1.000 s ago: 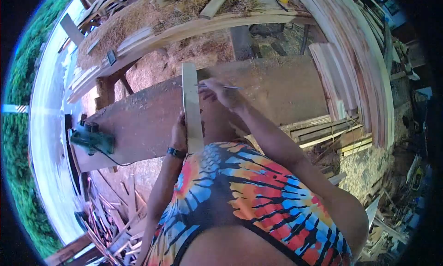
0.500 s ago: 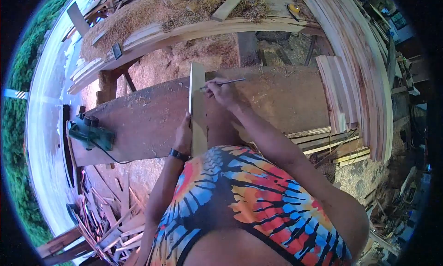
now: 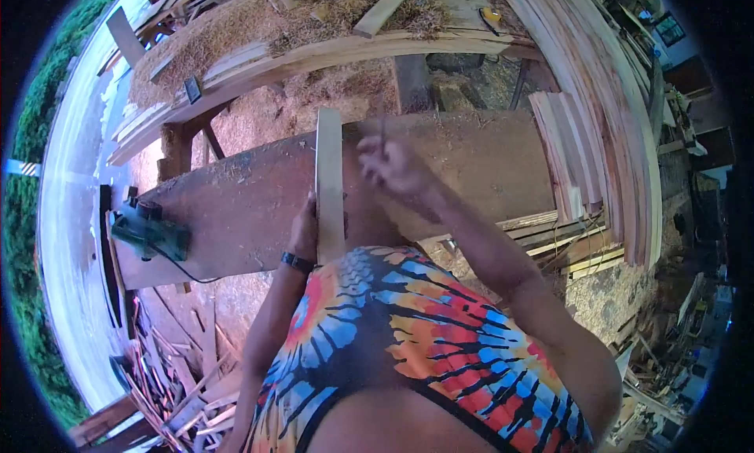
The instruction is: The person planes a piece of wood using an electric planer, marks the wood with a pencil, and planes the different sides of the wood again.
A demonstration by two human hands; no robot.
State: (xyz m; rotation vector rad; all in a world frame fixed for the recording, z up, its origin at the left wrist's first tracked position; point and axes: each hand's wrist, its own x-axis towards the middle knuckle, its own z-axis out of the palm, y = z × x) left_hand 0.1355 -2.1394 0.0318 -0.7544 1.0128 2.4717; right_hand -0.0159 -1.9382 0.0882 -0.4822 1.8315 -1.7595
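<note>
While we are looking down past our brightly patterned shirt [image 3: 448, 335], our left hand [image 3: 304, 229] is gripping a narrow pale board [image 3: 331, 178] by its left edge, with most of the fingers hidden. The board is running away from us through the middle of the scene, across a brown tabletop [image 3: 251, 194]. Its near end is meeting the shirt in our view, and its far end is reaching past the tabletop's far edge; we are not able to tell whether it is resting on the surface. That line is probably keeping its face turned up toward our eyes, and the low grip is probably steadying it while leaving the far part uncovered.

Just right of the board, and apart from it, our right hand [image 3: 399, 168] is holding a thin, pencil-like stick [image 3: 383, 131] in bent fingers, blurred and pointing away from us.

At the tabletop's left end, a green power tool [image 3: 151, 233] is standing, presumably out of our arms' way. On the right, long planks [image 3: 565, 148] are lying side by side, perhaps for neat stacking. Beyond, wood shavings [image 3: 204, 60] are covering a workbench, and scrap wood [image 3: 188, 402] is lying heaped at near left.
</note>
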